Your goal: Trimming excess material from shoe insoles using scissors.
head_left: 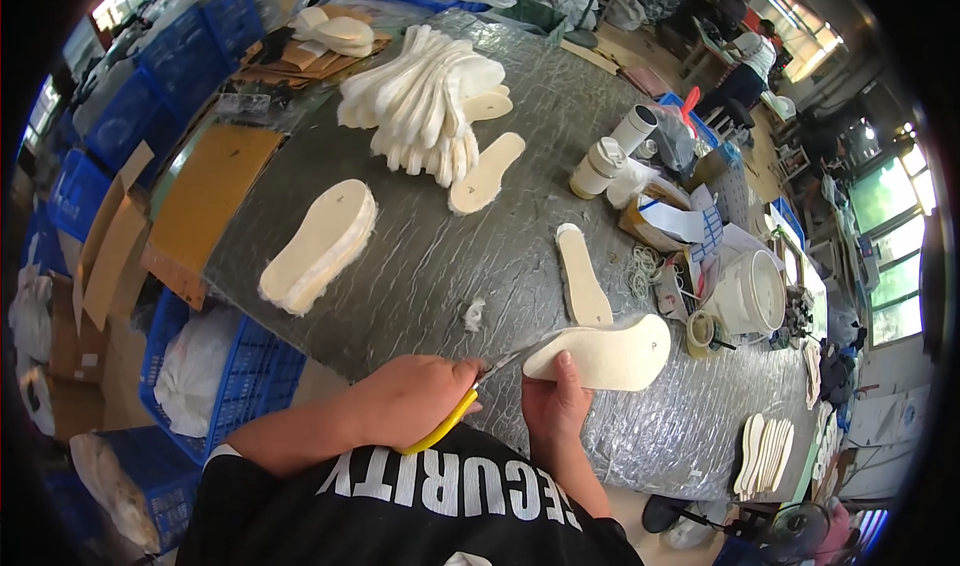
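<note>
My left hand is closed around a pair of scissors with yellow handles. Their metal blades reach right, to the narrow end of a cream, fuzzy-edged insole. That insole is pinched in my right hand, thumb on top and fingers underneath. Whether the blades are apart is hard to make out. Just beyond lies another insole, partly covered by the held one. A small tuft of white fluff sits on the table left of it.
The grey, foil-like tabletop bears an insole stack, a fluffy insole pile and a single insole. To the right stand a white cup, a white bucket and a tape roll. Trimmed insoles line the near right; blue crates flank the left.
</note>
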Demonstrator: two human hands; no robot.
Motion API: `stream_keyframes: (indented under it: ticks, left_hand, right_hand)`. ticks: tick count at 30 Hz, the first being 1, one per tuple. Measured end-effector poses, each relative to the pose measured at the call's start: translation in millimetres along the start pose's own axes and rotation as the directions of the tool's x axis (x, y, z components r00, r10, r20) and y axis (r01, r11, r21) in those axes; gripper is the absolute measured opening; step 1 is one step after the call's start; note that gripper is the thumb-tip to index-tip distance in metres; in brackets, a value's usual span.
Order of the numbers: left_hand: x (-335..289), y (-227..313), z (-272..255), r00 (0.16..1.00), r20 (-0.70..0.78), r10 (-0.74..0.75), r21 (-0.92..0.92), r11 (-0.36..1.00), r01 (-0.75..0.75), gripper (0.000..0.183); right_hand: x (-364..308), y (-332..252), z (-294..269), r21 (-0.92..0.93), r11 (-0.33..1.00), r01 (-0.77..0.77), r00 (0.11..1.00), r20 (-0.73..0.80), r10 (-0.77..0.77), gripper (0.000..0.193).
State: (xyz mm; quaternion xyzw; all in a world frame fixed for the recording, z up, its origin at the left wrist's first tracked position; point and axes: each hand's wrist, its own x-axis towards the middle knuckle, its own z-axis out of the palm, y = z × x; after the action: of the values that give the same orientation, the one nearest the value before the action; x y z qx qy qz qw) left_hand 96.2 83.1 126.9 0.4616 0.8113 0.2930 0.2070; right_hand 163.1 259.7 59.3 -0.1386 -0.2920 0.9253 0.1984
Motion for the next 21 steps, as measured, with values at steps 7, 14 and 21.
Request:
stream_keyframes:
  ticks: [7,14,21]
  left_hand:
    - [0.7,0.6,-0.2,1.000,0.022,0.009,0.061,0.998,-0.010,0.041]
    - [2.2,2.5,-0.3,0.999,0.046,-0.011,0.096,0.995,0.007,0.042]
    - [2.9,2.7,1.1,0.999,0.032,0.008,0.124,0.992,-0.012,0.043]
  right_hand:
    - [-3.3,0.6,4.4,-0.057,0.998,-0.008,1.000,-0.016,0.007,0.033]
    - [-4.7,-1.1,9.4,-0.079,0.997,-0.006,0.999,-0.040,0.003,0.031]
    - [-4.7,-0.3,6.1,-0.089,0.996,-0.001,0.998,-0.063,-0.005,0.032]
